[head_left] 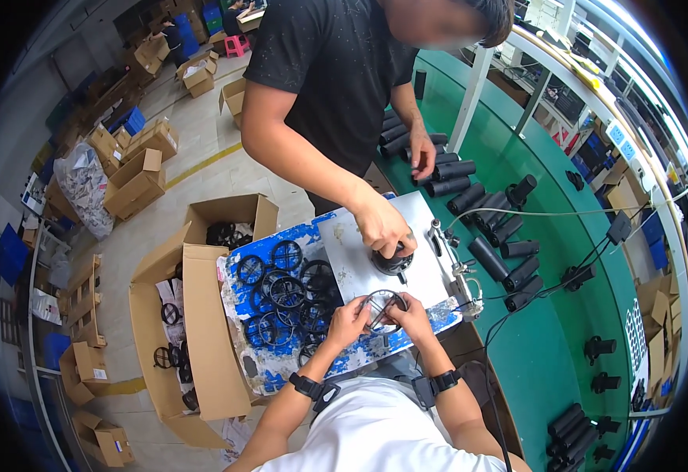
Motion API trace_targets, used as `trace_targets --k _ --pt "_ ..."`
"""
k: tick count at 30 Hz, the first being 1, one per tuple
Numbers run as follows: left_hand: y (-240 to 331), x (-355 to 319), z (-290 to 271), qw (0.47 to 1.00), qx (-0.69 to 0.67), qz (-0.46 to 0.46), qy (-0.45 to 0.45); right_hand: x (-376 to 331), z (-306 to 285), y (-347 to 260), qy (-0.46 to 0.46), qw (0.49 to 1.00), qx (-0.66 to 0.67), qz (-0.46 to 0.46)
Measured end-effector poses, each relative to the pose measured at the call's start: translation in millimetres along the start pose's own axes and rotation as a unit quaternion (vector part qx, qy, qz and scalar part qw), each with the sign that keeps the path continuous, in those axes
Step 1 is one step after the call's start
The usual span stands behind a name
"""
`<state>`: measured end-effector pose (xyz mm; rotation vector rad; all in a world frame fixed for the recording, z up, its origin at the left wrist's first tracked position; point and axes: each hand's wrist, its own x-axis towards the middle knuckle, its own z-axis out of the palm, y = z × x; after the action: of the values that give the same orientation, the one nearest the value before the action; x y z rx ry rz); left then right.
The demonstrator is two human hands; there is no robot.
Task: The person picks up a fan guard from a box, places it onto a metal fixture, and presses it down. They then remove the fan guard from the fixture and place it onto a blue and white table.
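A black spoked plastic ring (382,293) is held between my two hands, close to the near edge of the metal plate (348,250). My left hand (347,323) grips its left side, fingers closed. My right hand (412,319) pinches its right side, the fingers curled at the rim. Just beyond, a co-worker's hand (382,223) presses on a black round part (392,265) lying on the plate. To the left of my hands, several more spoked rings (287,292) lie heaped on the worn blue board (238,303).
A metal clamp fixture (456,267) borders the plate's right side. Black tubes (488,259) lie along the green bench (545,346), with cables across it. An open cardboard box (216,338) with black rings stands left of the board. A co-worker (324,86) stands opposite me.
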<state>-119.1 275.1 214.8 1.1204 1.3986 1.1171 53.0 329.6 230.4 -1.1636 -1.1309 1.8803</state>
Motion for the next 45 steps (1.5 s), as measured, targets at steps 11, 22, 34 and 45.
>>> trace_targets --k 11,22,34,45 --pt "0 -11 2 1.0 0.001 0.006 0.004 -14 0 1 -0.01 0.999 0.029 -0.009" --pt "10 10 0 1.0 0.012 0.015 -0.019 2 -11 -4 -0.06 0.998 -0.013 -0.02" --pt "6 -6 0 0.996 0.058 0.068 -0.009 -12 6 -2 -0.003 1.0 -0.003 -0.026" --pt "20 36 16 0.986 0.073 0.145 -0.026 2 -1 -17 0.092 0.963 -0.201 -0.151"
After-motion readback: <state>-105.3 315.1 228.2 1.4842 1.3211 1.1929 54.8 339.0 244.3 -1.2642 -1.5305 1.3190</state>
